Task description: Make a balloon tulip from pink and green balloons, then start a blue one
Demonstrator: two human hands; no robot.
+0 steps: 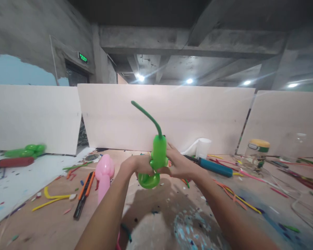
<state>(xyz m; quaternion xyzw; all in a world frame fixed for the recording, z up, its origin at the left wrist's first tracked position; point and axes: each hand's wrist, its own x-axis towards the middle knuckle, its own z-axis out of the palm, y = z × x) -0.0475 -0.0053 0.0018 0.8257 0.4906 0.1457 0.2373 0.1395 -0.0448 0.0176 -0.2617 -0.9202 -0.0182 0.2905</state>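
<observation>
A green twisting balloon is held above the middle of the table. Its inflated part stands upright, and a thin uninflated tail curves up and to the left from the top. Below, a rounded loop of the same balloon hangs under the hands. My left hand is closed around its lower left side, where smaller bubbles meet. From the right, my right hand grips the balloon with fingers bent about it. The fingers partly hide the twisted joints. A pink balloon lies beside my left forearm.
An orange and black utility knife and yellow balloon strips lie at left. A blue hand pump, white paper roll and yellow-lidded jar are at right. Further left are a red pump and green balloons. White panels stand behind.
</observation>
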